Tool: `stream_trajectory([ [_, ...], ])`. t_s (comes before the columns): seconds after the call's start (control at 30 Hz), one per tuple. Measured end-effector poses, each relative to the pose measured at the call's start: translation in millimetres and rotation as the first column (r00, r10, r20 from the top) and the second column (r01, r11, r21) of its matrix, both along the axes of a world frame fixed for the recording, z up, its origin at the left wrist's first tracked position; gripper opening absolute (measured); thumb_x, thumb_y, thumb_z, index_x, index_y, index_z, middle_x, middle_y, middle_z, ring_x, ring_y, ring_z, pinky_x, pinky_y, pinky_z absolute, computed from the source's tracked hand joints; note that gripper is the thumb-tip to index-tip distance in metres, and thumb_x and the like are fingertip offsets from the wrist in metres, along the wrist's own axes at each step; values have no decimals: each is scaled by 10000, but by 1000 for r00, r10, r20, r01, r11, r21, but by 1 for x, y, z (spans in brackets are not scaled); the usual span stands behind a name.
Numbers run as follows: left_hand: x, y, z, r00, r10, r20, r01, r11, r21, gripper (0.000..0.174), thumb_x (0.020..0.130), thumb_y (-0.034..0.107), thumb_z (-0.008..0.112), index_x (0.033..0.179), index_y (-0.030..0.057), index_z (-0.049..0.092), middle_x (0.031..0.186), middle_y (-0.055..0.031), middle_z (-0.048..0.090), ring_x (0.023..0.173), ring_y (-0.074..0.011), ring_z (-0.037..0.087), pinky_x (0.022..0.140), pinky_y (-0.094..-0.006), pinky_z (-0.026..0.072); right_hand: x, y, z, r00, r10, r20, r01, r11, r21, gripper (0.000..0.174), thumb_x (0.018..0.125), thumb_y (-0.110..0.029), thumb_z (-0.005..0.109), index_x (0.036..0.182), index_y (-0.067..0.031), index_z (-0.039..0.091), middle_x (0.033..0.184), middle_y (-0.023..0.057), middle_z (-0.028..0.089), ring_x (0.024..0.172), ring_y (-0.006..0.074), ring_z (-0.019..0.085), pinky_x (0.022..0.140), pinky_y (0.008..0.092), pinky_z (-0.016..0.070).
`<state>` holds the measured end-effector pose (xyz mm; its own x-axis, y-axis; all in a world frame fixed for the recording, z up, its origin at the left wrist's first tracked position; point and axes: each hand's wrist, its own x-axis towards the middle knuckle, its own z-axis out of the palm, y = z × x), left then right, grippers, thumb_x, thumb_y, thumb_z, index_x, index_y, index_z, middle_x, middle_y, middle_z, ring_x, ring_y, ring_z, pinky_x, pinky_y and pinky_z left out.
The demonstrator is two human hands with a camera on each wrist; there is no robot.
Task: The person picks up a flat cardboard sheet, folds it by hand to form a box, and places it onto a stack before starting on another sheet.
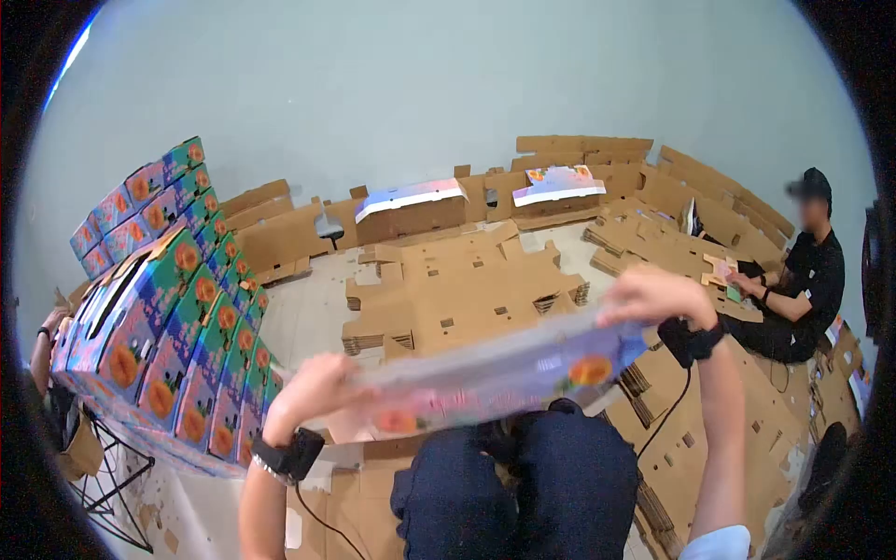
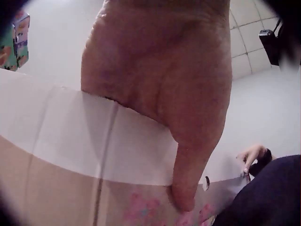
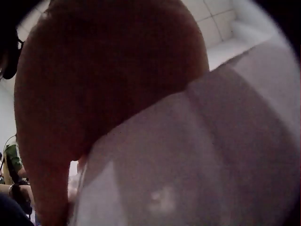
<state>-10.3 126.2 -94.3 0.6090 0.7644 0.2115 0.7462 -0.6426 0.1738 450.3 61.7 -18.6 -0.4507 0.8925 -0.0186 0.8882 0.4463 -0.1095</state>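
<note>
Stretched between both hands above the lap is a printed cardboard carton sheet (image 1: 495,378), pink at the left and purple at the right, with orange fruit pictures. Its outline is blurred in the head view. My left hand (image 1: 322,392) grips the left end; in the left wrist view the thumb lies down over the printed face. The right hand (image 1: 658,297) holds the upper right corner, and in the right wrist view that hand (image 3: 103,75) wraps over the edge of a pale panel (image 3: 160,160). The fingers behind the sheet are hidden.
Stacked printed cartons (image 1: 177,364) rise at the left. Flat brown cardboard piles (image 1: 457,289) cover the floor ahead, with more cardboard along the wall. Another person (image 1: 803,280) sits at the right handling a small piece. A black folding stand (image 1: 117,476) is at lower left.
</note>
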Motion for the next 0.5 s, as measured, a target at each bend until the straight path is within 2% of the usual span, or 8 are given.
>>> stream_trajectory([
  [0.07,12,45,10,990,141,10,-140,970,201,163,715,202,630,677,44,636,655,-203,576,657,-390,575,595,-461,468,-1,48,4,990,-17,-137,70,915,397,240,832,-339,588,875,-119,677,829,100,662,780,283,633,698,382,500],
  [0.13,24,83,46,968,19,250,-170,781,600,251,660,39,574,876,73,697,808,-184,642,726,-366,610,639,-429,490,-15,84,29,988,-106,-117,157,607,779,222,786,-102,559,967,-163,671,944,70,671,822,273,636,693,382,512],
  [0.17,31,92,62,896,193,400,-421,658,624,412,666,-33,507,1017,91,684,947,-159,658,847,-338,629,739,-410,496,-8,111,31,983,-99,-157,181,317,931,295,764,-94,585,1035,-183,660,982,60,667,802,267,643,663,352,522],
  [0.23,42,94,96,888,-96,449,-407,289,867,477,672,-34,526,1122,78,642,1103,-150,634,1006,-322,604,832,-369,478,-22,106,53,986,-46,-158,159,17,987,381,773,-59,567,1123,-192,640,1079,63,648,846,259,652,684,330,532],
  [0.27,48,91,104,873,-165,458,-415,242,877,476,664,-22,526,1115,72,646,1101,-128,642,1041,-301,598,877,-386,452,-27,104,59,980,3,-200,200,-68,978,393,779,-49,556,1136,-190,637,1102,65,642,872,253,653,701,328,534],
  [0.37,67,82,85,864,-195,463,-410,259,874,472,672,-29,529,1123,50,643,1130,-121,635,1092,-276,588,950,-385,418,-9,115,36,973,164,-163,189,-159,969,391,780,-27,539,1128,-170,644,1129,61,635,914,257,651,737,312,533],
  [0.43,68,94,45,933,-21,358,-335,304,892,487,703,-83,486,1140,65,639,1154,-128,621,1113,-271,577,980,-379,409,8,122,-8,986,81,-142,153,-143,978,379,766,-34,562,1111,-160,656,1118,54,643,936,263,644,776,324,526],
  [0.5,73,110,-19,936,22,350,-312,507,803,547,710,-143,451,1178,87,618,1187,-107,606,1139,-268,559,980,-410,419,16,124,-67,989,-9,-146,146,73,987,387,758,-18,554,1102,-159,661,1110,53,645,975,257,628,847,360,507],
])
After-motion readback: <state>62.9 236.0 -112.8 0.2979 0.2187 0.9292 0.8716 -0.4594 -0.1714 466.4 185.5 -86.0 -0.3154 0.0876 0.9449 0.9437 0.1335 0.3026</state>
